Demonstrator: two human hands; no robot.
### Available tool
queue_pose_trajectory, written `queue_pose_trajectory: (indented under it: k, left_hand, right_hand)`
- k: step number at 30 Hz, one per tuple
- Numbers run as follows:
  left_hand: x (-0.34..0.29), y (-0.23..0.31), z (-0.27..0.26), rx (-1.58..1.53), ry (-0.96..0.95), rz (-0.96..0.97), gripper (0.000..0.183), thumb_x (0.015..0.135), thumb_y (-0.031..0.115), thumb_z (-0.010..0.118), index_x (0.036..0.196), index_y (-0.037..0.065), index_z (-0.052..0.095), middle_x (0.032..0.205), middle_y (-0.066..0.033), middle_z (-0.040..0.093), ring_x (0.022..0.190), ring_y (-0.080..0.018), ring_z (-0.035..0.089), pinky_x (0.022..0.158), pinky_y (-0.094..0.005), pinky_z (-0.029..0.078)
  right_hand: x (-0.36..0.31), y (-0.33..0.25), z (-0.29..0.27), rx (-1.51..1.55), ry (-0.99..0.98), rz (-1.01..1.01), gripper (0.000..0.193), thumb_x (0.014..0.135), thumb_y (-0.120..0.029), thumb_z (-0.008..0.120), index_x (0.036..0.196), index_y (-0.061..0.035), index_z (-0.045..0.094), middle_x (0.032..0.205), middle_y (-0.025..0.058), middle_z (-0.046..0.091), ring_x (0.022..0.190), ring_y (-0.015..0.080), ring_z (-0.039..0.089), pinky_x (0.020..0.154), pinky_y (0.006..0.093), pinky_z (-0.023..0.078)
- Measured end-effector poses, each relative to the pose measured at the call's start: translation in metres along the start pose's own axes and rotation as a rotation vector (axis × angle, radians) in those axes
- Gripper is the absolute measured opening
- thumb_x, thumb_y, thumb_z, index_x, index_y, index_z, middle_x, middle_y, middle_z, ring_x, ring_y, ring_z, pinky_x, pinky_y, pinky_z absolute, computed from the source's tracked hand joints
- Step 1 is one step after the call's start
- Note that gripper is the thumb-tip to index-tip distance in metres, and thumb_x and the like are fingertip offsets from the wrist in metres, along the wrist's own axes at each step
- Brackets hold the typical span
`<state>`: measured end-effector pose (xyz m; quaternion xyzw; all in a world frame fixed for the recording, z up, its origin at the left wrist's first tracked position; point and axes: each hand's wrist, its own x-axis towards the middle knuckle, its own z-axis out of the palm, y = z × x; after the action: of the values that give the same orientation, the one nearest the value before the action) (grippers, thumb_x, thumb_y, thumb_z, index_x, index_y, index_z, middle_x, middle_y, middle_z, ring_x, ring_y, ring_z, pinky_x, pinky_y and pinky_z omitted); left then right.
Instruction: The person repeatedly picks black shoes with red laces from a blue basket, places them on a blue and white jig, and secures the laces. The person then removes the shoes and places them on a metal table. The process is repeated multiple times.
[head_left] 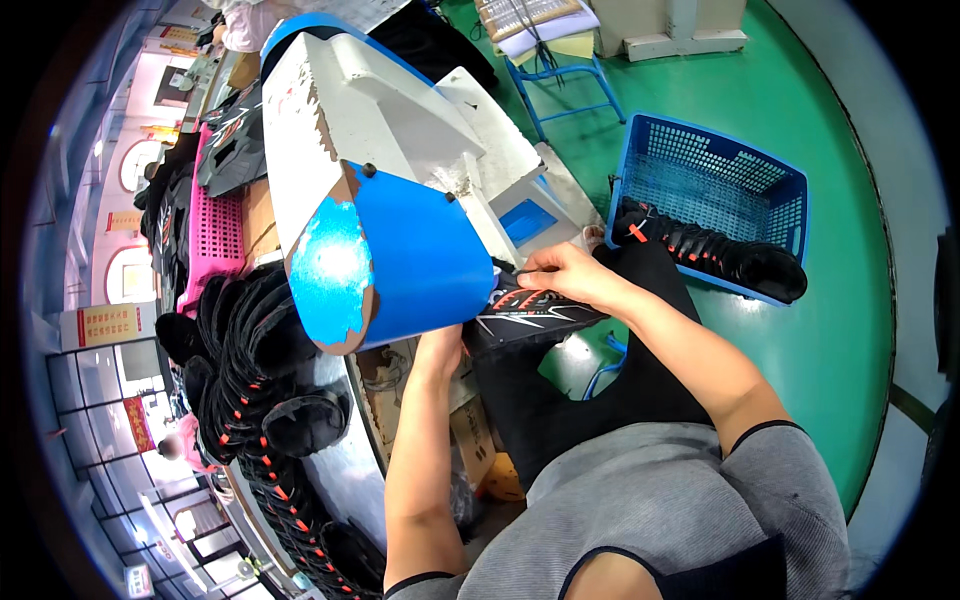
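Right hand (562, 275) pinches upper (535, 317) by edge, fingertips nearly together; left hand (442, 346) mostly hidden, grip unclear. Slack pinch could let upper skew at machine (425, 255).

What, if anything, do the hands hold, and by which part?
The right hand pinches the black printed piece by its upper edge; the left hand is mostly hidden, its hold unclear.

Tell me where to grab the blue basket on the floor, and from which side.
I'd take the blue basket by its far long rim, coming from above: that edge runs exposed, whereas the dark shoe pieces lie along the near side.
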<state>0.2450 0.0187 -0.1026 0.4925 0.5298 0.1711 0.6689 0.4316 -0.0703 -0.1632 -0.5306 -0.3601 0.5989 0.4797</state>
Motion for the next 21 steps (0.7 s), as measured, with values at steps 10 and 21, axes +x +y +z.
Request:
queue_pose_trajectory:
  k: [10, 21]
  left_hand:
    - [-0.07, -0.062, -0.038, -0.474, -0.063, 0.113, 0.054, 0.092, 0.046, 0.052, 0.127, 0.005, 0.049, 0.123, -0.0102, 0.055, 0.115, -0.0251, 0.051, 0.102, -0.0393, 0.039]
    - [-0.114, -0.049, -0.05, -0.527, -0.005, 0.122, 0.035, 0.085, 0.006, 0.062, 0.118, -0.002, 0.054, 0.111, -0.0134, 0.063, 0.102, -0.0233, 0.062, 0.095, -0.0377, 0.046]
  right_hand:
    - [-0.043, 0.015, -0.015, -0.199, -0.457, -0.255, 0.022, 0.085, -0.017, 0.066, 0.099, -0.001, 0.061, 0.092, 0.0091, 0.055, 0.093, 0.0196, 0.056, 0.082, 0.0312, 0.044]
    - [-0.052, 0.01, 0.056, -0.093, 0.105, -0.516, 0.029, 0.087, -0.005, 0.057, 0.115, -0.0034, 0.06, 0.102, 0.0121, 0.064, 0.074, 0.0167, 0.062, 0.066, 0.0276, 0.05]
